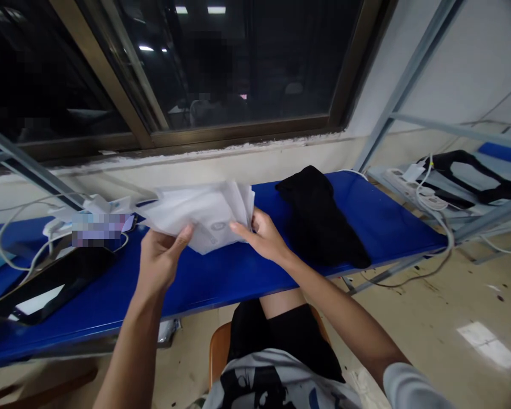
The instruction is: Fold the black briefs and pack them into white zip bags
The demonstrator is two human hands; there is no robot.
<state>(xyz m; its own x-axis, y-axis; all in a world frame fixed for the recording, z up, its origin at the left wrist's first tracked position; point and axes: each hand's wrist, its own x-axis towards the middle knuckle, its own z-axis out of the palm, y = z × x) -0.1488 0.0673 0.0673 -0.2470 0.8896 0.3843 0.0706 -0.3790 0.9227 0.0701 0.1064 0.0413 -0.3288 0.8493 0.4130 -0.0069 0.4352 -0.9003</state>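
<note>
Both hands hold a stack of whitish, frosted plastic bags [204,213] above the blue table [238,278]. My left hand [164,255] is closed on the stack's lower left edge, its thumb lying on top. At the right edge, my right hand [264,233] grips the same stack, thumb pressed near a small round printed mark. The stack's outer sheets fan apart slightly on the right. To the right of my right hand, a black cloth item [323,221], seemingly a folded garment, lies flat on the table. The fingers beneath the bags are partly hidden.
Power strips and white cables [46,233] crowd the table's left end, beside a glossy black flat object [46,289]. Metal frame posts [409,79] rise at both sides. A dark window [247,62] is behind the table. Another black item [472,173] lies far right.
</note>
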